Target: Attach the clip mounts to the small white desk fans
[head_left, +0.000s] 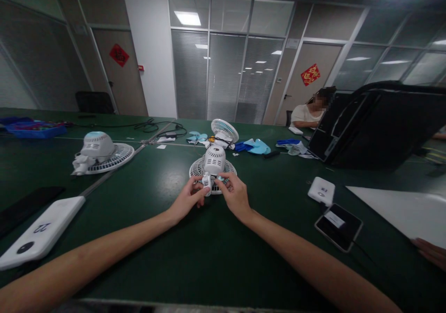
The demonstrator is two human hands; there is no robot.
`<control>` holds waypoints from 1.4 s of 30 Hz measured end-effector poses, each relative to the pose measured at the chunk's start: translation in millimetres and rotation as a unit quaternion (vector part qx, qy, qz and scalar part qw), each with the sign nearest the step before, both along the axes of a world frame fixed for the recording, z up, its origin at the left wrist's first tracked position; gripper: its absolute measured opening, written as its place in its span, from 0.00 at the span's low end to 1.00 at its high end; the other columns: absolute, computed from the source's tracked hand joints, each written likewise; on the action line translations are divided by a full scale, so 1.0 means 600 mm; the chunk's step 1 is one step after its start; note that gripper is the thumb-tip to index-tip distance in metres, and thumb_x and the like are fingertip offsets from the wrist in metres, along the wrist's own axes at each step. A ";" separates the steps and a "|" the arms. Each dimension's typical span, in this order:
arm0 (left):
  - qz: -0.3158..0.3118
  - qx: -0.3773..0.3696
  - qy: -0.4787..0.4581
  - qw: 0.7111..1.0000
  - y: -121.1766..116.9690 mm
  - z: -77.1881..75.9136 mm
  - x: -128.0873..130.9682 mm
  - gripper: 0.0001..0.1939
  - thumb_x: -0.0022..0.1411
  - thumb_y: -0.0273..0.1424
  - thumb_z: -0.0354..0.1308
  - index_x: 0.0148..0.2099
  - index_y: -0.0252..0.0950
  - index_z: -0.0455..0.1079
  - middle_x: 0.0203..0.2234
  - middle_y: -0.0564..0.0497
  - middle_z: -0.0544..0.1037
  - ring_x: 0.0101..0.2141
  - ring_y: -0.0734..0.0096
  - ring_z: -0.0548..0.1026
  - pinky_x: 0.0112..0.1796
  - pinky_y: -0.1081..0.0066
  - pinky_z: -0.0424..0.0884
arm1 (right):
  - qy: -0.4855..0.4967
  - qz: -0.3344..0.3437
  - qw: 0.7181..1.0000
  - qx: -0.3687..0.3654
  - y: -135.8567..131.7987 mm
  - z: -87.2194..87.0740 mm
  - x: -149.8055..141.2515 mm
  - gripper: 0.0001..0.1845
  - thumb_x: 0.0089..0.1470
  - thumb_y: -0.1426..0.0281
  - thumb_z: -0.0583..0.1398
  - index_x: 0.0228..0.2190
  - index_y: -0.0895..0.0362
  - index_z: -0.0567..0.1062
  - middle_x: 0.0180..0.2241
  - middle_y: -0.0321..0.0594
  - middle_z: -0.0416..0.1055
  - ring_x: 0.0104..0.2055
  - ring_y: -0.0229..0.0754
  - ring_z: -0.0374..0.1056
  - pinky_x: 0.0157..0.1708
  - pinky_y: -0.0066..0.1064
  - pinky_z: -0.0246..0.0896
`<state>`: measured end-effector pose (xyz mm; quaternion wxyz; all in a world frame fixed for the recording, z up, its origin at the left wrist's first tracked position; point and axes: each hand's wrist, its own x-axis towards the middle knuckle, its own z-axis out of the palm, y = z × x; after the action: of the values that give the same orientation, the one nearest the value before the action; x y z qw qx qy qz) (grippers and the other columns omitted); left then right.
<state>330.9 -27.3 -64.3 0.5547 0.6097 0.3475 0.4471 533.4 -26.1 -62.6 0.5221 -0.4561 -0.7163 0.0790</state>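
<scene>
A white fan lies face down on the green table straight ahead, its motor housing up and its grille against the tabletop. My left hand is closed around the white neck bracket at the fan's near side. From the right, my right hand pinches a small light-blue piece, which looks like a knob, beside that bracket. Whether the piece touches the bracket is hidden by my fingers.
Another white fan lies at left, and a third fan stands behind mine. Light-blue fan blades and cables lie farther back. Power banks, a phone and a large black case occupy the right. A person sits beyond.
</scene>
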 end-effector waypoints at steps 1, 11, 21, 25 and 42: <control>0.004 -0.001 0.001 1.000 0.000 0.001 0.000 0.26 0.65 0.43 0.63 0.58 0.37 0.59 0.32 0.55 0.71 0.25 0.75 0.71 0.26 0.73 0.67 | -0.004 0.001 1.000 -0.001 0.001 -0.001 0.000 0.11 0.63 0.61 0.62 0.44 0.53 0.76 0.39 0.40 0.76 0.29 0.39 0.70 0.34 0.31 0.68; 0.005 0.014 0.008 1.000 -0.002 0.000 0.000 0.26 0.64 0.43 0.63 0.58 0.38 0.60 0.32 0.54 0.72 0.26 0.74 0.71 0.26 0.73 0.66 | -0.046 0.117 0.991 0.035 -0.001 0.006 -0.001 0.18 0.67 0.69 0.57 0.56 0.48 0.74 0.49 0.42 0.73 0.50 0.45 0.72 0.50 0.37 0.71; -0.020 0.029 0.023 0.999 -0.007 0.003 -0.001 0.25 0.64 0.42 0.63 0.57 0.38 0.60 0.33 0.53 0.71 0.28 0.74 0.71 0.26 0.75 0.65 | -0.075 0.083 0.993 0.031 0.001 0.002 0.003 0.17 0.68 0.67 0.56 0.56 0.48 0.75 0.47 0.43 0.72 0.46 0.45 0.73 0.48 0.38 0.72; -0.021 0.024 0.032 0.999 -0.007 0.006 0.000 0.25 0.64 0.41 0.63 0.57 0.39 0.59 0.35 0.53 0.72 0.28 0.74 0.72 0.27 0.74 0.66 | -0.022 0.110 0.994 -0.011 0.002 -0.002 0.001 0.15 0.67 0.66 0.57 0.54 0.49 0.74 0.43 0.41 0.75 0.35 0.41 0.74 0.39 0.33 0.74; -0.006 0.040 0.045 0.998 -0.006 0.005 0.002 0.25 0.65 0.41 0.63 0.58 0.39 0.59 0.37 0.52 0.73 0.28 0.73 0.72 0.26 0.74 0.66 | 0.009 0.105 0.993 -0.046 0.000 -0.003 0.001 0.16 0.68 0.66 0.54 0.55 0.50 0.70 0.36 0.37 0.75 0.27 0.37 0.71 0.30 0.29 0.70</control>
<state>331.9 -31.1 -61.4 0.5161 0.6534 0.3502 0.4291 534.0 -26.2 -64.3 0.4960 -0.4012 -0.7509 0.1708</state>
